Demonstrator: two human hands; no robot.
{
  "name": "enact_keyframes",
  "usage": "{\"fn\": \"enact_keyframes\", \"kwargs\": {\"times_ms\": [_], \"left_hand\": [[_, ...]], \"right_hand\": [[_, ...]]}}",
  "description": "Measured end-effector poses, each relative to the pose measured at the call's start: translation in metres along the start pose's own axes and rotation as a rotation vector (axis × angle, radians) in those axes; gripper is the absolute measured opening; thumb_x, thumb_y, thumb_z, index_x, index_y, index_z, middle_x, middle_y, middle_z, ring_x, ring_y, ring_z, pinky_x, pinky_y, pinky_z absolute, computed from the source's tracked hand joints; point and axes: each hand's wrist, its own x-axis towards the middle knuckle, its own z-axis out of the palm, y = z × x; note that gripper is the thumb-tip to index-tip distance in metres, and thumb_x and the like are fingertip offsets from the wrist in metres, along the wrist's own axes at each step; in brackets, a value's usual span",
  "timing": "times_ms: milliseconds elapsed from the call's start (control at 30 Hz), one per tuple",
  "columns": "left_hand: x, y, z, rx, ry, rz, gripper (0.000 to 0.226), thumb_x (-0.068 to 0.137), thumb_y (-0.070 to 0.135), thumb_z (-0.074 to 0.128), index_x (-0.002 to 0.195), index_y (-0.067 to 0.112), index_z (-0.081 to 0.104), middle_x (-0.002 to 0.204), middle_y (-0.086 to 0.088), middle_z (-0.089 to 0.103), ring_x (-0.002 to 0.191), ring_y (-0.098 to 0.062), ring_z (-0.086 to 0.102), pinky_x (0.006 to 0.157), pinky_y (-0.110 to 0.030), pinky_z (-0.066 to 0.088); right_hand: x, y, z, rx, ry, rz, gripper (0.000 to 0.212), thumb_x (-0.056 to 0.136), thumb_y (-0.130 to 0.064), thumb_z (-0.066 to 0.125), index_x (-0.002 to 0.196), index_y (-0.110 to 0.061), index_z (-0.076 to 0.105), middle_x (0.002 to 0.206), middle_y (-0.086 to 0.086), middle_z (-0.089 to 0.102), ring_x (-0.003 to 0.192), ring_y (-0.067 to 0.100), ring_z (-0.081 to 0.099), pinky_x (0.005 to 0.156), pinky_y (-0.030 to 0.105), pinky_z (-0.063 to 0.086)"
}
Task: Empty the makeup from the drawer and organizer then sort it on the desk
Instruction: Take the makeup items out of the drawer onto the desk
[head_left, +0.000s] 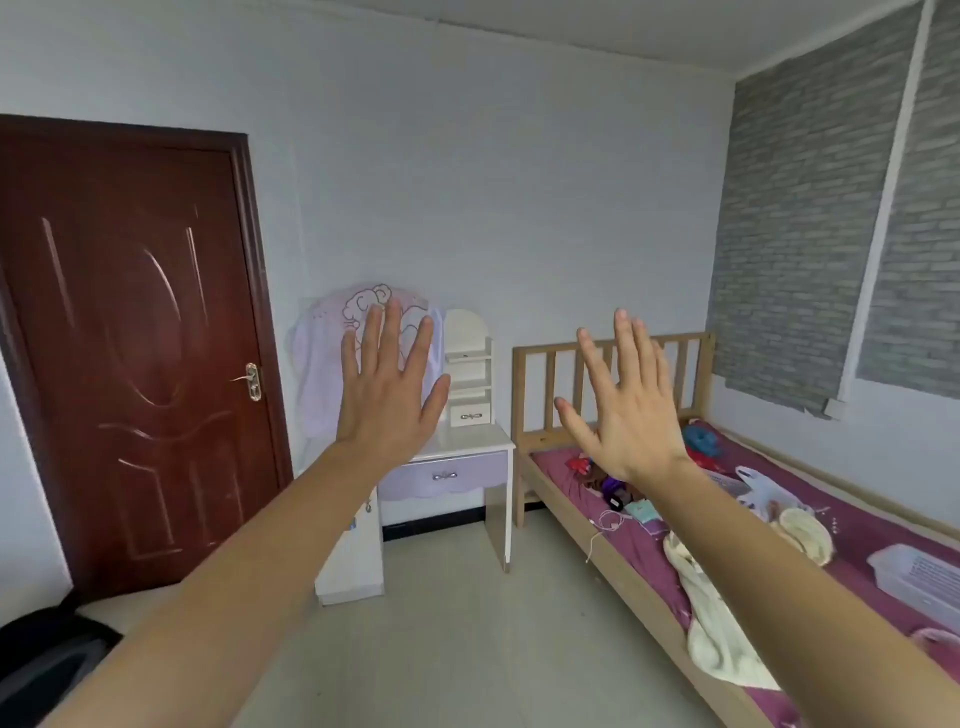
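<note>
A white dressing desk (483, 441) stands against the far wall, across the room from me. Its lilac drawer (447, 475) is closed, with a metal handle in the middle. On the desk's right side rises a small white shelf organizer (467, 364) with a little drawer at its base. A pale cloth with a pink drawing (322, 364) covers the mirror part. My left hand (387, 384) and my right hand (626, 400) are both raised in front of me, fingers spread and straight, holding nothing. No makeup is visible from here.
A dark red door (130, 364) stands shut on the left. A wooden bed (613, 561) with a purple sheet, clothes, a plastic bag and a clear box runs along the right wall. A black object (47, 660) lies at the lower left. Pale floor lies between me and the desk.
</note>
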Motion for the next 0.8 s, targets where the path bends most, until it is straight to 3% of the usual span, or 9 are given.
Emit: {"fn": "enact_keyframes", "kwargs": {"times_ms": [167,367,567,800], "left_hand": [[-0.011,0.021,0.051,-0.007,-0.137,-0.008,0.068,0.1,0.053,0.022,0.154,0.012,0.031,0.161,-0.023,0.02,0.149,-0.041,0.017,0.117,-0.061,0.019],[-0.011,-0.003,0.125,0.02,-0.217,0.046,0.066,0.1,0.051,0.025,0.152,0.011,0.035,0.158,-0.024,0.028,0.146,-0.041,0.026,0.115,-0.061,0.025],[-0.016,-0.065,0.252,0.008,-0.339,-0.026,0.07,0.098,0.053,0.024,0.153,0.01,0.033,0.159,-0.024,0.025,0.146,-0.042,0.026,0.112,-0.062,0.029],[0.027,-0.155,0.37,-0.081,-0.453,-0.159,0.077,0.096,0.058,0.022,0.155,0.009,0.026,0.159,-0.027,0.019,0.145,-0.046,0.024,0.108,-0.063,0.035]], "right_hand": [[-0.008,0.024,0.049,-0.012,-0.088,0.026,0.079,0.097,-0.069,0.02,0.161,-0.025,0.002,0.166,0.016,-0.013,0.154,0.033,-0.011,0.124,0.053,0.003],[-0.006,0.022,0.139,0.046,-0.148,0.0,0.081,0.097,-0.066,0.033,0.161,-0.024,0.004,0.166,0.017,-0.01,0.154,0.034,-0.009,0.123,0.047,-0.008],[0.017,-0.01,0.281,0.071,-0.27,0.005,0.08,0.098,-0.067,0.03,0.161,-0.023,0.008,0.167,0.018,-0.004,0.154,0.036,-0.003,0.124,0.055,0.008],[0.086,-0.034,0.405,0.106,-0.425,0.063,0.082,0.096,-0.072,0.025,0.161,-0.025,0.008,0.167,0.015,-0.004,0.154,0.035,-0.003,0.122,0.049,0.001]]}}
